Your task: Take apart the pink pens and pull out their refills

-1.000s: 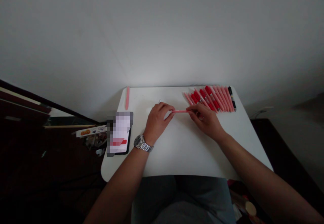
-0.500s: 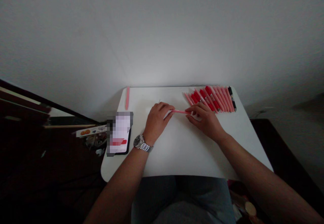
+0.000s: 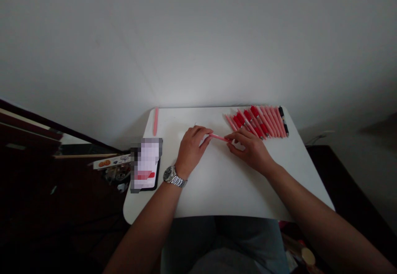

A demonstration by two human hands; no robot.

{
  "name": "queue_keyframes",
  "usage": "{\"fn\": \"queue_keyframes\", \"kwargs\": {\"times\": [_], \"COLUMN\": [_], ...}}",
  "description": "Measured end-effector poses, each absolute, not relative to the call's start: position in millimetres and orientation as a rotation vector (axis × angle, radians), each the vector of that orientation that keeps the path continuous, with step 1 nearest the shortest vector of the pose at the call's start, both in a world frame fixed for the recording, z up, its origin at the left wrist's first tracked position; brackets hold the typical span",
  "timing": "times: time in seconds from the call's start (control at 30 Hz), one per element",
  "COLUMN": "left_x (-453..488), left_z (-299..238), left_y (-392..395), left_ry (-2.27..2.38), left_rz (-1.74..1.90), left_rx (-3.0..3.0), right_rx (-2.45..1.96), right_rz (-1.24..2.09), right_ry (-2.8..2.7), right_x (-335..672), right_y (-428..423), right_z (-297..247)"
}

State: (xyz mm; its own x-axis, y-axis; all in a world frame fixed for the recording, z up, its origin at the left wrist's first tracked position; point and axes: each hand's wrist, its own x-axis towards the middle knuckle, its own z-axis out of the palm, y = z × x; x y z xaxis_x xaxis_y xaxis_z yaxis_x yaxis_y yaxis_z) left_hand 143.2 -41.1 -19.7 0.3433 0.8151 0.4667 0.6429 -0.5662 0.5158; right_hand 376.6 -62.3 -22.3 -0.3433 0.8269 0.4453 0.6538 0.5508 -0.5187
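Between my two hands a slim pink pen (image 3: 218, 137) is held nearly level above the white table. My left hand (image 3: 194, 146), with a metal watch (image 3: 173, 176) on its wrist, pinches the pen's left end. At the other end, the fingertips of my right hand (image 3: 248, 148) close on it. Just beyond my right hand lies a row of pens (image 3: 269, 121), several pink, some red and one black at the far right. A single pink pen (image 3: 155, 121) rests apart at the table's back left corner.
A phone (image 3: 147, 164), its screen lit and partly blurred out, lies at the left edge of the white table (image 3: 217, 195). The wall (image 3: 198, 51) rises directly behind the table. Lower down on the left is a dark area with clutter (image 3: 116, 172).
The pink pen has tilted slightly, its right end now lower, as my right hand shifted a little left and down. Both hands keep hold of it.
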Motion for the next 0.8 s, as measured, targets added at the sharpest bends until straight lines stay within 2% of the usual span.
{"fn": "queue_keyframes", "kwargs": {"times": [0.5,0.8], "left_x": [143.6,144.2], "left_z": [-16.0,-18.6], "left_y": [-44.2,-44.7], "left_ry": [1.383,1.354], "left_rz": [1.025,1.024], "left_rx": [2.345,2.367], "right_rx": [-1.370,-1.366], "right_rz": [0.069,0.080], "right_ry": [-2.132,-2.186], "right_x": [373.1,367.3], "right_y": [-59.7,-58.9], "right_z": [-30.1,-29.1]}}
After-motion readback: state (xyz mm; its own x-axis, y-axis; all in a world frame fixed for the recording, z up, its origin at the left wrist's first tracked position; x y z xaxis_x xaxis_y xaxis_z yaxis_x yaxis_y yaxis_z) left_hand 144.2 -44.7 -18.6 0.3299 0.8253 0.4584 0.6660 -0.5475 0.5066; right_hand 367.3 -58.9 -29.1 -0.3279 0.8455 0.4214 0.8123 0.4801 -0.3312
